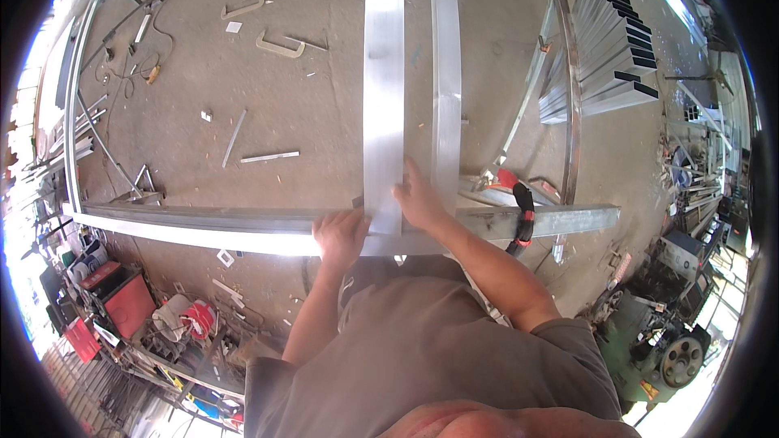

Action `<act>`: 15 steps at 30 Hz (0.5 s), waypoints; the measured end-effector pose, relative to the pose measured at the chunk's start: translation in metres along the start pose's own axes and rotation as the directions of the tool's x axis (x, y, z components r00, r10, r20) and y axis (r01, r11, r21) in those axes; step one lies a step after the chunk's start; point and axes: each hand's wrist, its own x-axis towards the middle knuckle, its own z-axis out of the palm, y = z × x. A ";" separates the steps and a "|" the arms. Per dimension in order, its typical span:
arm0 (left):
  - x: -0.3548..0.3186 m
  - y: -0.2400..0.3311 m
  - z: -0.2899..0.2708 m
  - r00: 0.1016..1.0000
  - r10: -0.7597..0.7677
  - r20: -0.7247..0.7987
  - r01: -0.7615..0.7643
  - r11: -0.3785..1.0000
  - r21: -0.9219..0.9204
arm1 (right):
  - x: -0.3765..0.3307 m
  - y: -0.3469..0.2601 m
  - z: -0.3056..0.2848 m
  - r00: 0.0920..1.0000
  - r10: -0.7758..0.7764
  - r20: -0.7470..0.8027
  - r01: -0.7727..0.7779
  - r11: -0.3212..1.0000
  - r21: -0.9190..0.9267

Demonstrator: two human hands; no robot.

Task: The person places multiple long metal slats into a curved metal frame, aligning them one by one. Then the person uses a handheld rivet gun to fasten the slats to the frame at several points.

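At the crossbar, our left hand has fingers curled by the wide tube's near-left corner; our right hand has fingers half open along its right side. Can't tell if either truly grips. Tube's near end meets the crossbar; we'd expect stiff, slick, light for its length, sharp-ended. Take both sides. Beyond the crossbar, second tube crowds the right; more room left, above floor clutter.
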 end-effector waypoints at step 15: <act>0.003 -0.007 0.012 0.982 -0.116 0.149 0.106 0.992 0.074 | 0.002 -0.001 -0.004 1.000 -0.016 -0.024 0.015 0.999 -0.045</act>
